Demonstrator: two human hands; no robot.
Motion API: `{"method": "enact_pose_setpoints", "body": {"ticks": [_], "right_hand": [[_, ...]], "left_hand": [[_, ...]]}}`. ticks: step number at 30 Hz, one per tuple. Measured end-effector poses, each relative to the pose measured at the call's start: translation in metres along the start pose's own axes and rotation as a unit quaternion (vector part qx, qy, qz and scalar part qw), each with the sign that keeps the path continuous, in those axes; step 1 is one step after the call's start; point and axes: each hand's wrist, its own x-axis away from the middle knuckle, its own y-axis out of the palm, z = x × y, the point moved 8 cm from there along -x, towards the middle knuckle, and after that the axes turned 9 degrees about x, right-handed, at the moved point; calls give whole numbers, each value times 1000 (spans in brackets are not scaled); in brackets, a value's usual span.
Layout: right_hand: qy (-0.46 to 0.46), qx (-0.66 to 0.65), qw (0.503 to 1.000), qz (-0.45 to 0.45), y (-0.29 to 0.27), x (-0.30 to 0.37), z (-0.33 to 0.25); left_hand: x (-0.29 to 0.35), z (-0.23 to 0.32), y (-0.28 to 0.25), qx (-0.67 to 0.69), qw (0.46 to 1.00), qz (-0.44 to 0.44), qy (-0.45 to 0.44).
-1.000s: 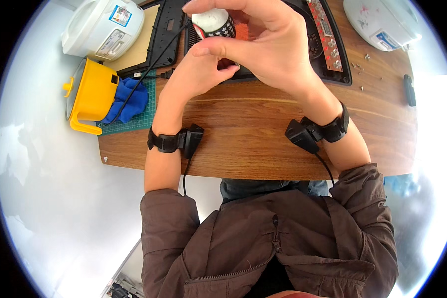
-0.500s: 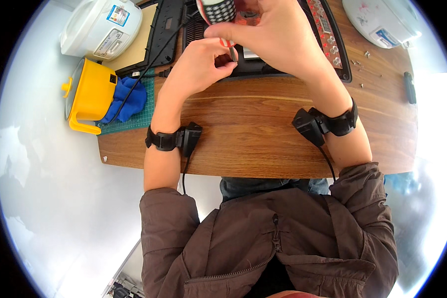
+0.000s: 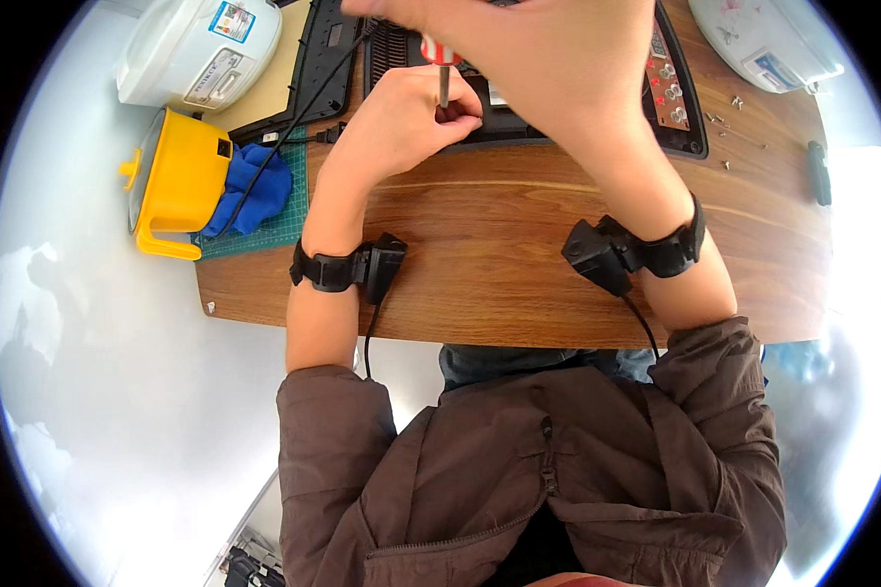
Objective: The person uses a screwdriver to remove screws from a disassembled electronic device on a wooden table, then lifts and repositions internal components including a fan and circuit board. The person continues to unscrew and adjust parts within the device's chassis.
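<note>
My right hand (image 3: 568, 68) is closed around a screwdriver (image 3: 444, 83) and hides most of its handle; a red-and-white part and the metal shaft show below the fingers. The shaft points down towards my left hand (image 3: 401, 122). That hand has its thumb and fingers pinched together beside the tip; whatever lies between them is too small to make out. Both hands are over the near edge of an opened black appliance housing (image 3: 499, 127). A reddish control board (image 3: 670, 98) with clear round buttons lies along the housing's right side.
Left are a white rice cooker (image 3: 206, 59), a yellow pot (image 3: 181, 176), a blue cloth (image 3: 264, 191) on a green mat (image 3: 289, 230), and a black cover (image 3: 333, 83) crossed by a cable. Right are several loose screws (image 3: 725, 164), a dark green object (image 3: 818, 174) and a white appliance (image 3: 764, 49).
My right hand has moved nearer the camera and now covers the black-and-white checked part seen before. The screwdriver's shaft stands more upright. My left hand stays nearly in place.
</note>
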Motion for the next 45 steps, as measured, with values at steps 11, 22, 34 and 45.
{"method": "enact_pose_setpoints", "body": {"ticks": [11,22,34,45], "right_hand": [[298,-199,929,-89,-10,8,42],[329,-76,905,-258,-8,15,44],[247,82,867,-425,16,51,51],[289,32,954,-75,-110,-49,32]], "left_hand": [[4,-27,-2,101,985,0,-139],[7,-36,-7,196,959,28,-201],[10,-45,-33,365,911,142,-128],[8,-41,-34,332,921,125,-161]]}}
